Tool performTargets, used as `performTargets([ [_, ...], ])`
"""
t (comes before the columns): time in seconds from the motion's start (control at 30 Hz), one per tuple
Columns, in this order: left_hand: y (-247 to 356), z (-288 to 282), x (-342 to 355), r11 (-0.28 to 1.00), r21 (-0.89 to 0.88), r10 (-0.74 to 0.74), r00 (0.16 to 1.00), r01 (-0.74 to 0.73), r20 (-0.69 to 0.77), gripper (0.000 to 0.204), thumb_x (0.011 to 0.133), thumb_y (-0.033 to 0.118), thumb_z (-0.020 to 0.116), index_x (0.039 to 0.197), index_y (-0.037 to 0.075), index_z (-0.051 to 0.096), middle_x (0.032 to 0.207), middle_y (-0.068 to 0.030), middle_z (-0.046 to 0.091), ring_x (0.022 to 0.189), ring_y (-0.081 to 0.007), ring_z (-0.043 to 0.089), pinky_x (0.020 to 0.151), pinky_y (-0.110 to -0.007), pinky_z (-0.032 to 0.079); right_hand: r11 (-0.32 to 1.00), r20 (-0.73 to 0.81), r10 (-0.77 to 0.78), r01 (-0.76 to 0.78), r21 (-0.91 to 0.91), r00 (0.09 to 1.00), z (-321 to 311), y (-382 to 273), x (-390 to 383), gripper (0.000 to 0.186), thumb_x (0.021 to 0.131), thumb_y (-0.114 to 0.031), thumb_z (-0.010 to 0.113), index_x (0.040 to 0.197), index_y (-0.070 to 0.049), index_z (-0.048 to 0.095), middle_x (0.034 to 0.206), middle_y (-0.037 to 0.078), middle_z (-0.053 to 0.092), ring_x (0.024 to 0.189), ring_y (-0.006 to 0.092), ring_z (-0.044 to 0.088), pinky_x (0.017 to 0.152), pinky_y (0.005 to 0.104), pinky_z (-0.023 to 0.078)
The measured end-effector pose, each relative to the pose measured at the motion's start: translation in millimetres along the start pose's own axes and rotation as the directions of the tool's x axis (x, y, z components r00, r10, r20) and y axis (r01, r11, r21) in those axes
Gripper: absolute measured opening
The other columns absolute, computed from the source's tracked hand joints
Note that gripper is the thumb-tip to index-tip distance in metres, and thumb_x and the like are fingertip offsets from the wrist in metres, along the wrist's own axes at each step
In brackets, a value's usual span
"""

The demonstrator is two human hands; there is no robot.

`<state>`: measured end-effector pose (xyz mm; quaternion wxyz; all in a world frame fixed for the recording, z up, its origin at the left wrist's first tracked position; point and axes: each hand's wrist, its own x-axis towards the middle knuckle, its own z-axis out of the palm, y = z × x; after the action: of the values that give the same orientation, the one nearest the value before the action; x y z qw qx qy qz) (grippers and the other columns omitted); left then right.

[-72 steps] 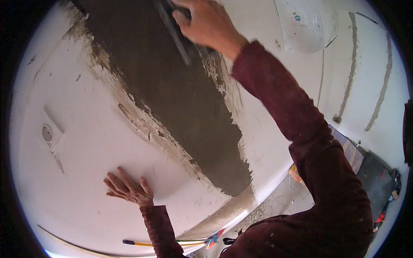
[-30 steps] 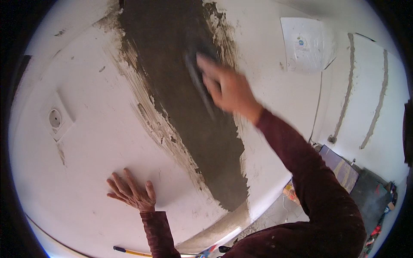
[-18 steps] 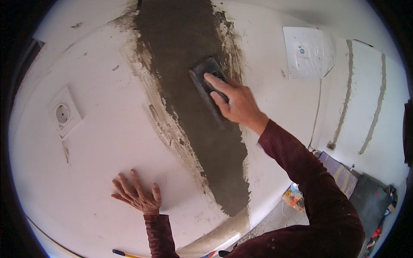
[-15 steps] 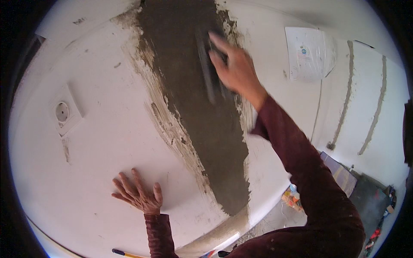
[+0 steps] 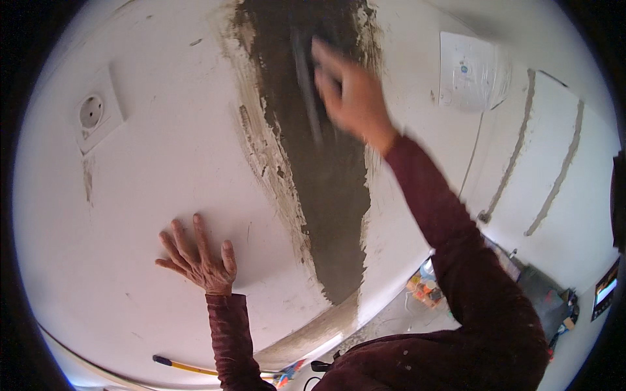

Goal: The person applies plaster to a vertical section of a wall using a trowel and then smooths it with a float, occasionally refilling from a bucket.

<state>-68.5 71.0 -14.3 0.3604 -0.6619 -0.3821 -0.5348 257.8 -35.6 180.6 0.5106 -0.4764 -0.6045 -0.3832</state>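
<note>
My right hand (image 5: 355,98) grips a plastering trowel (image 5: 306,91), smeared by motion, its long blade lying close against a dark grey band of wet mortar (image 5: 329,208). This band runs down the white wall and narrows toward the bottom, with ragged, smeared edges on both sides. Lower left, my left hand (image 5: 201,260) rests flat on the bare wall, fingers spread, holding nothing. The trowel's handle is mostly hidden by my right hand.
A white wall socket (image 5: 91,112) sits at the left. A plastic-wrapped white box (image 5: 466,72) is mounted at upper right, near two filled grooves (image 5: 521,140). A yellow-handled tool (image 5: 189,368) lies below my left arm; assorted items (image 5: 425,287) lie on the floor.
The view has shifted, so the wall and socket appear higher. On the mortar band, my right hand and the trowel have moved a little left and down. My left hand keeps its place.
</note>
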Motion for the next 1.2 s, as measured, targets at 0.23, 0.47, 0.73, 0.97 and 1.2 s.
performTargets([
  [0.23,-1,-2,3,0.999,-0.015,0.04,0.999,-0.041,-0.035,0.066,0.099,0.062,0.031,0.147,0.021,0.049,0.159,-0.0112,0.032,0.15,-0.0349,0.018,0.118,-0.057,-0.01,0.999,0.177,0.035,-0.034,-0.008,0.984,-18,15,-18,0.051,0.094,-0.015,0.059,0.144,-0.015,0.05,0.128,0.016,0.065,0.118,0.0286,0.063,0.099,0.0369,0.049],
  [0.47,3,4,3,0.999,-0.015,0.036,0.999,-0.036,-0.014,0.065,0.099,0.06,0.03,0.146,0.021,0.05,0.158,-0.0113,0.033,0.15,-0.0355,0.019,0.117,-0.059,-0.01,0.993,0.226,-0.086,0.101,-0.057,0.97,13,-18,-142,0.053,0.091,-0.014,0.063,0.143,-0.015,0.051,0.122,0.013,0.067,0.103,0.0303,0.068,0.093,0.0399,0.053],
  [0.73,1,1,4,0.997,0.041,0.069,0.997,-0.068,-0.019,0.068,0.099,0.06,0.031,0.148,0.017,0.046,0.159,-0.0158,0.03,0.15,-0.0379,0.017,0.117,-0.061,-0.009,0.976,-0.229,-0.084,0.034,-0.214,0.97,-38,84,25,0.04,0.092,-0.027,0.062,0.13,-0.017,0.063,0.108,0.018,0.07,0.095,0.0359,0.069,0.084,0.046,0.055],
  [0.97,5,10,2,0.995,0.063,0.08,0.996,-0.078,-0.041,0.065,0.1,0.056,0.03,0.149,0.015,0.045,0.159,-0.0177,0.029,0.15,-0.0385,0.016,0.117,-0.061,-0.009,0.979,0.182,-0.141,0.165,-0.121,0.973,-3,-3,-125,0.043,0.095,-0.022,0.058,0.137,-0.023,0.057,0.114,0.013,0.07,0.095,0.0315,0.07,0.079,0.0431,0.058],
  [1.2,2,12,1,0.991,0.096,0.096,0.995,-0.093,-0.022,0.069,0.101,0.057,0.027,0.148,0.01,0.045,0.159,-0.0196,0.027,0.151,-0.0387,0.014,0.117,-0.061,-0.01,0.994,-0.142,-0.032,0.016,-0.107,0.989,-15,20,35,0.04,0.093,-0.024,0.057,0.132,-0.016,0.06,0.09,0.016,0.072,0.079,0.0358,0.068,0.073,0.0441,0.058],
])
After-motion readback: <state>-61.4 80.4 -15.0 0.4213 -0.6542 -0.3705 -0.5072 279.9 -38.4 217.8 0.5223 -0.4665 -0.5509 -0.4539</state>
